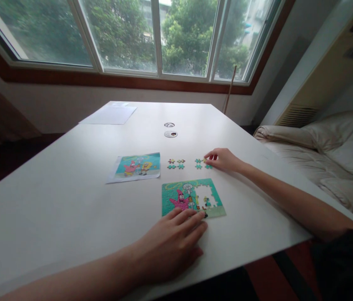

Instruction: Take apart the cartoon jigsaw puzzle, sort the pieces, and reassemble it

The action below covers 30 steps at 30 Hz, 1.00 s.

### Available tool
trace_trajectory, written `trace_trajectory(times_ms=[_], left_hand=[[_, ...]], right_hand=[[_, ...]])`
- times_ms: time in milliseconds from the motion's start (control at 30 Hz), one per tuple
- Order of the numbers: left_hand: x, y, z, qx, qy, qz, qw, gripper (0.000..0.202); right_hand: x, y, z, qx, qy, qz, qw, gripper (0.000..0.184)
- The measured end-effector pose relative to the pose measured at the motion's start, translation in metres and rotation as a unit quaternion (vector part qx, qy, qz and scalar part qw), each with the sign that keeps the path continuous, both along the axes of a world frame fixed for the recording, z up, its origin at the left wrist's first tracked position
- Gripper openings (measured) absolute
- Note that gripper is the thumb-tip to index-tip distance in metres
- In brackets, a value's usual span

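Note:
A jigsaw puzzle (179, 198) with cartoon figures lies near the front of the table. Its right part has a white gap with a few joined pieces inside. My left hand (176, 238) rests with fingers stretched out over the puzzle's lower edge, hiding part of it. Farther right, my right hand (222, 159) pinches a puzzle piece, mostly covered by the fingertips, in the right-hand group of loose pieces (198, 166). Another group of loose pieces (171, 166) sits to the left of that one, in two short rows.
A printed picture sheet (138, 166) of the same cartoon lies left of the loose pieces. Two round discs (170, 134) are farther back on the white table (69, 200). White paper (110, 114) lies at the far left corner. A couch (320, 142) stands on the right.

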<state>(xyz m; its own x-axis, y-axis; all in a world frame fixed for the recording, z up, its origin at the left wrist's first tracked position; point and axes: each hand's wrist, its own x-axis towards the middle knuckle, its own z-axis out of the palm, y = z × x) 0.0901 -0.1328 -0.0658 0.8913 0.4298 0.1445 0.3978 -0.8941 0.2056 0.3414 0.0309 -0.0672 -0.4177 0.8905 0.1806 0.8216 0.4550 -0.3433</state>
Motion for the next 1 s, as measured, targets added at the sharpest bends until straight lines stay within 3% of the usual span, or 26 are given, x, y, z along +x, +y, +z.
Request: trace_trajectory(times_ms=[333, 500, 767, 867, 1000], left_hand=[[-0.003, 0.007, 0.0, 0.042, 0.002, 0.047, 0.998, 0.037], [-0.005, 0.014, -0.003, 0.047, -0.008, 0.077, 0.996, 0.035], [-0.006, 0.016, -0.007, 0.02, -0.018, 0.09, 0.996, 0.033], [-0.006, 0.016, -0.009, 0.012, -0.017, 0.096, 0.995, 0.033], [-0.007, 0.016, -0.01, 0.009, -0.013, 0.099, 0.995, 0.034]], right_hand=[[0.007, 0.002, -0.007, -0.06, 0.055, 0.0, 0.997, 0.018], [0.016, -0.006, 0.003, -0.066, 0.081, 0.033, 0.994, 0.017], [0.039, -0.012, 0.019, -0.129, -0.023, 0.118, 0.984, 0.028], [0.044, -0.013, 0.016, -0.102, -0.011, 0.096, 0.99, 0.031], [0.048, -0.017, 0.012, -0.086, -0.047, 0.007, 0.995, 0.027]])
